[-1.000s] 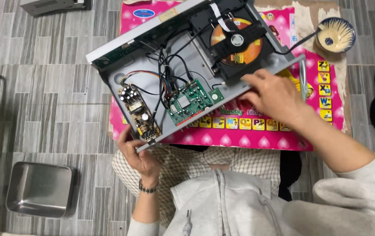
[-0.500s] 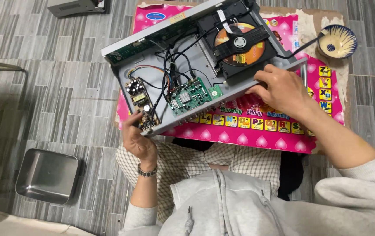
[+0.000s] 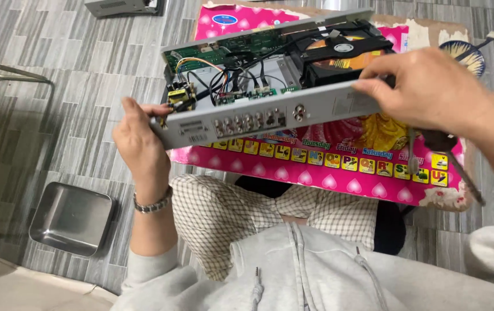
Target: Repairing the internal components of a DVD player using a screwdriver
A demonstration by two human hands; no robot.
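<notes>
An opened grey disc player [image 3: 270, 118] is lifted and tilted so its rear panel with several round jacks faces me. Inside show a green circuit board, black and coloured wires, a small power board at the left and a black disc tray with an orange disc at the right. My left hand [image 3: 137, 144] grips the player's left end. My right hand [image 3: 425, 92] grips its right rear edge near the disc tray. A screwdriver [image 3: 412, 155] lies on the mat under my right hand.
A pink children's mat [image 3: 339, 173] with coloured picture squares lies on a low cardboard-covered board. A square metal tray [image 3: 71, 219] sits on the striped grey floor at the left. A small bowl [image 3: 465, 55] stands at the far right. A grey cover [image 3: 123, 7] lies at the top.
The player has been rotated and raised off the mat, its rear panel now turned toward me. Both hands moved with it and the view has come closer.
</notes>
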